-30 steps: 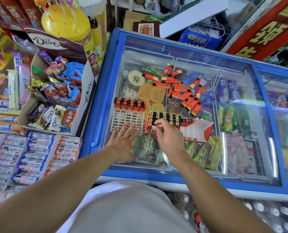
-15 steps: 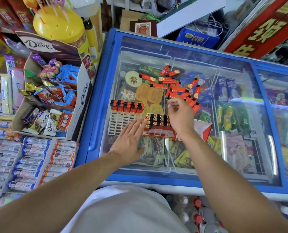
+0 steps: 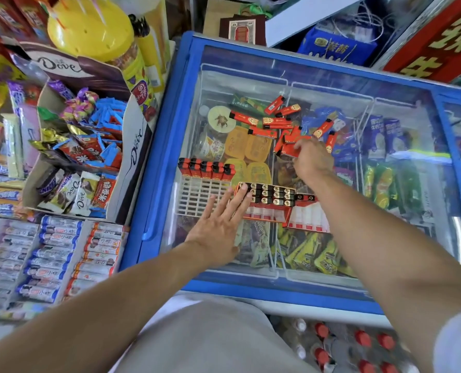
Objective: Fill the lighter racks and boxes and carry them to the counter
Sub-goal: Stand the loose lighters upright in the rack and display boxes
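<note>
2 hands out over the freezer lid [image 3: 170,146]: your left hand [image 3: 218,224] lies flat, fingers straight and spread, tips touching the red box [image 3: 264,203] of black-topped lighters. Your right hand [image 3: 311,157] is curled round a few loose red lighters [image 3: 288,145] from the scattered pile further back. White rack [image 3: 199,195] just left of the box holds 5 lighters in its back row.

One head-worn, wide-angle view looks steeply down and forward from close above, over the person's own arms, onto the glass-topped freezer [image 3: 318,84], with a snack shelf [image 3: 49,251] along its left edge.
</note>
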`<move>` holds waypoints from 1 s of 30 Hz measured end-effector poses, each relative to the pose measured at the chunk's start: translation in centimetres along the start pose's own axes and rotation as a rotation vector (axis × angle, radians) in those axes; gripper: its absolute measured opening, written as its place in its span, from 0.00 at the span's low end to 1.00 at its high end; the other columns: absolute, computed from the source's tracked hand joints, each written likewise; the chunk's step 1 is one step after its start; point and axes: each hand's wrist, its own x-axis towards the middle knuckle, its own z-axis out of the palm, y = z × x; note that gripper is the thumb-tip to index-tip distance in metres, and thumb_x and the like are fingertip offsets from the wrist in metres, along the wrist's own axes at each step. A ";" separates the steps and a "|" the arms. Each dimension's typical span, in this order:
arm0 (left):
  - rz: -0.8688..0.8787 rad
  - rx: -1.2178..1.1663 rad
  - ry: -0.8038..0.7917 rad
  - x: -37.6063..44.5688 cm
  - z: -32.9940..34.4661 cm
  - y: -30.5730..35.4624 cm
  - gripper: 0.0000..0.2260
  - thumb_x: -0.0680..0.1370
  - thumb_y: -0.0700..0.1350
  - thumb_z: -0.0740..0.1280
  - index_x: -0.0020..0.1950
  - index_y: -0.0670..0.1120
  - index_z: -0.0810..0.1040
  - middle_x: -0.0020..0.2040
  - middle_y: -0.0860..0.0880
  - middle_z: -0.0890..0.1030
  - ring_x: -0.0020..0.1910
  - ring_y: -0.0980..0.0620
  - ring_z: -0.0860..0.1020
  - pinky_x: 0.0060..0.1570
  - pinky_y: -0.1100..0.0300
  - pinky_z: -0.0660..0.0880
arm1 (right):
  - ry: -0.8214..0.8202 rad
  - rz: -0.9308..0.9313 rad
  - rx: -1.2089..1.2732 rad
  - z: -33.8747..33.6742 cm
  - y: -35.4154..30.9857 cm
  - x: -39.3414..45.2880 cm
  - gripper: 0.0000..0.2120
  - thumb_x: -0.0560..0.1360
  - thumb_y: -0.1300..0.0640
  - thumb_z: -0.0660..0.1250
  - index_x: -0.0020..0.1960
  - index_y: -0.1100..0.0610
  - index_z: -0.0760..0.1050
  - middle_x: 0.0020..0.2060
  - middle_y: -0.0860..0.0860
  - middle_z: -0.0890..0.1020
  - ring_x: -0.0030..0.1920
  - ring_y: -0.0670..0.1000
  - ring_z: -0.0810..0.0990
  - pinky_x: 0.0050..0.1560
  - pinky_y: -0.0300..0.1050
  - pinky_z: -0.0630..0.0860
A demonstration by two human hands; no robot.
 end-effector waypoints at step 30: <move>0.033 -0.220 0.028 -0.4 -0.5 -0.3 0.51 0.78 0.54 0.68 0.79 0.52 0.26 0.76 0.57 0.21 0.81 0.50 0.37 0.80 0.46 0.43 | 0.001 -0.302 0.366 -0.6 -3.4 -17.2 0.12 0.77 0.49 0.71 0.60 0.48 0.82 0.48 0.43 0.79 0.44 0.43 0.76 0.46 0.42 0.76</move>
